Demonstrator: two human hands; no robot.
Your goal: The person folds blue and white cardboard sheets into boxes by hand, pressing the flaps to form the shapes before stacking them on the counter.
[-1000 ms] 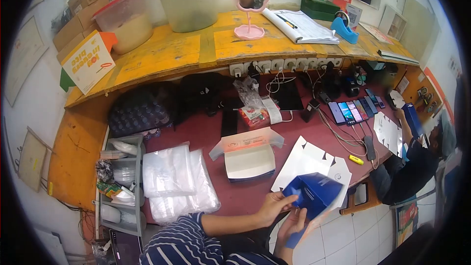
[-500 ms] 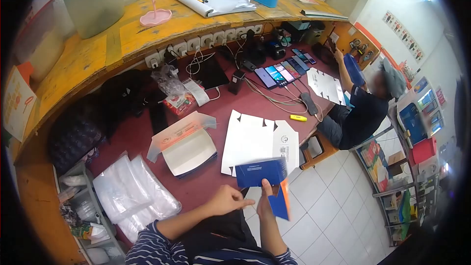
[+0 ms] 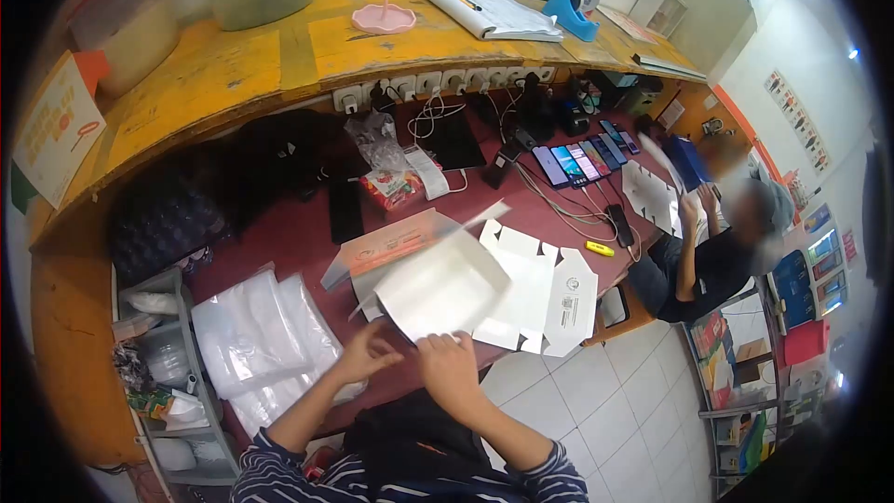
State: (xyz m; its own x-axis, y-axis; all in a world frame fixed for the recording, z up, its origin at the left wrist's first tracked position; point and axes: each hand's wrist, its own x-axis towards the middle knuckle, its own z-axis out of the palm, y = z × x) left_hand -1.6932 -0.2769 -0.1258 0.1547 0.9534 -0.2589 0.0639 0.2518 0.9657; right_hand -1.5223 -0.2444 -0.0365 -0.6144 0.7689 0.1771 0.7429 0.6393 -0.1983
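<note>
My right hand [image 3: 452, 371] is closed on the near edge of a partly folded cardboard box [image 3: 445, 287], its white inside facing up and its side flaps blurred by motion. At the box's near left corner is my left hand [image 3: 368, 354], thumb and fingers curved but apart, fingertips close to the cardboard. Just behind, a second box with a printed orange lid [image 3: 396, 240] stands open, its body mostly hidden by the held one. To the right lies an unfolded white carton sheet [image 3: 570, 305], partly covered by the held box.
Clear plastic bags [image 3: 256, 331] lie at the left beside a grey drawer rack [image 3: 177, 373]. Several phones [image 3: 582, 160], cables and a yellow highlighter [image 3: 600, 249] occupy the right of the red table. A co-worker [image 3: 717, 256] sits at the far right, hands raised over a white sheet.
The blue and orange folded carton has been swung over onto the table, now with its white inside up. Both hands have moved to its near edge. The co-worker's hands have come lower.
</note>
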